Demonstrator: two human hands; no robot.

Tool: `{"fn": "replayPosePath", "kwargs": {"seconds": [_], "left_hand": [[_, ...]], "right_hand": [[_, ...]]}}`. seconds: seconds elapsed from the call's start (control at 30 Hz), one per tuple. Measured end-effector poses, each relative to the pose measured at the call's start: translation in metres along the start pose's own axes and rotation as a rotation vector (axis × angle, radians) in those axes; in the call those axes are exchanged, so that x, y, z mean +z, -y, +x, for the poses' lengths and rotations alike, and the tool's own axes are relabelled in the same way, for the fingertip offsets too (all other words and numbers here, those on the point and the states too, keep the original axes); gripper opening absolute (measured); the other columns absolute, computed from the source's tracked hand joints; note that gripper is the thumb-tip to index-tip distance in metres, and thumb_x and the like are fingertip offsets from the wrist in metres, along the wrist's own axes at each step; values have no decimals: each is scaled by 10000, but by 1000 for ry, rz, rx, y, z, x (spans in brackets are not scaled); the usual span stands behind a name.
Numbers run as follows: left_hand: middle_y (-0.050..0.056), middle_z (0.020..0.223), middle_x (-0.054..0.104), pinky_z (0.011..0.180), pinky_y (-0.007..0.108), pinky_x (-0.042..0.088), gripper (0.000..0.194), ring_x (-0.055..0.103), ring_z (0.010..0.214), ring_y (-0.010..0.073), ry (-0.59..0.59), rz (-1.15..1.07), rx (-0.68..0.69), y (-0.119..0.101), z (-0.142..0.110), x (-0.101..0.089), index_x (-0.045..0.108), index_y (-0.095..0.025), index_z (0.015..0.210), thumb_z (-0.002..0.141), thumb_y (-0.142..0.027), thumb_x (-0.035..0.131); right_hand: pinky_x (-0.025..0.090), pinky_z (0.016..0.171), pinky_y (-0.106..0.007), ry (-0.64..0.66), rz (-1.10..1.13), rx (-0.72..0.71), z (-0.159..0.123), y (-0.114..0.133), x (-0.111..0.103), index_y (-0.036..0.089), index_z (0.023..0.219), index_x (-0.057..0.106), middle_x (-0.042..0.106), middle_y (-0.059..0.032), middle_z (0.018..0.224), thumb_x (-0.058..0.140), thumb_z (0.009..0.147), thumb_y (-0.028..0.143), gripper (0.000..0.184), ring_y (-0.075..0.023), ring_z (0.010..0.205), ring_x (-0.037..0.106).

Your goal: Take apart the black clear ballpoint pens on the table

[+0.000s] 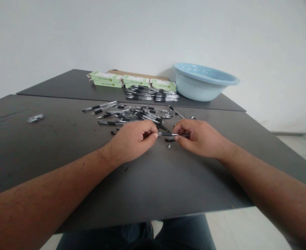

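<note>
Thumb and fingers of my left hand (138, 139) pinch a clear pen barrel with a black grip (166, 134), held level just above the table. A thin pen refill (175, 134) sticks out of the barrel's right end, and my right hand (198, 138) is closed on it; the refill's far part is hidden by the fingers. Just below lies a black pen cap (169, 139), near the right fingertips. Closer to me is a small silvery cone tip (169, 147). Behind both hands spreads a loose heap of pens and pen parts (132, 114).
Farther back, neat stacks of pens (139, 93) lie before green-and-white boxes (106, 79). A light blue basin (202, 85) stands at the back right. At left is a small clear plastic bundle (35, 118). A seam crosses the dark table (142, 194); a wall rises behind.
</note>
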State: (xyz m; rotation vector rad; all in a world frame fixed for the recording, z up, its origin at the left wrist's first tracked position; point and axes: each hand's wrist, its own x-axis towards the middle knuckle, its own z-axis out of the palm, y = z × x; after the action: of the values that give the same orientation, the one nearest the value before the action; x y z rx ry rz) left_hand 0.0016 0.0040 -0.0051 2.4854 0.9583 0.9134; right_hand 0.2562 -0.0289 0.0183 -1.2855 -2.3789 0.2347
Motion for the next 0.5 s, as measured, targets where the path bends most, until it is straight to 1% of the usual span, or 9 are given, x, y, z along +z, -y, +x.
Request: {"fn": "replayPosePath", "kwargs": {"seconds": [0.07, 0.2, 0.37, 0.43, 0.5], "left_hand": [[-26, 740, 695, 657, 262, 431, 105, 630, 678, 136, 4, -2, 2, 0, 0, 0, 675, -192, 853, 909, -230, 594], [-27, 745, 696, 660, 261, 432, 105, 628, 678, 135, 8, -7, 5, 1, 0, 0, 673, -192, 858, 912, -233, 593], [-32, 734, 690, 650, 260, 425, 93, 626, 670, 131, 8, -12, 9, 2, 0, 0, 671, -193, 857, 906, -230, 601], [-30, 737, 691, 649, 263, 425, 93, 629, 676, 135, 11, -4, 13, 1, 0, 0, 671, -195, 856, 905, -230, 601], [-28, 739, 691, 650, 265, 424, 95, 632, 685, 139, 11, 4, 17, 1, 0, -1, 672, -196, 857, 905, -229, 598]], "right_hand": [[465, 710, -275, 19, -33, -24, 0, 0, 0, 199, 976, 667, 730, -23, 858, 624, 904, 228, 89, -169, 766, 672], [453, 729, -292, 47, -77, -60, 1, -1, 0, 192, 968, 682, 731, -41, 867, 563, 952, 243, 131, -182, 783, 661], [448, 681, -263, 21, -7, -12, 0, 0, 1, 196, 998, 665, 719, -13, 825, 617, 914, 228, 102, -155, 716, 650], [449, 698, -272, 27, -24, -32, 0, 0, 0, 197, 985, 665, 722, -21, 834, 600, 927, 227, 93, -163, 737, 652], [453, 739, -289, 51, -50, -71, 1, 0, -1, 195, 968, 671, 730, -38, 863, 551, 957, 222, 124, -177, 784, 658]]}}
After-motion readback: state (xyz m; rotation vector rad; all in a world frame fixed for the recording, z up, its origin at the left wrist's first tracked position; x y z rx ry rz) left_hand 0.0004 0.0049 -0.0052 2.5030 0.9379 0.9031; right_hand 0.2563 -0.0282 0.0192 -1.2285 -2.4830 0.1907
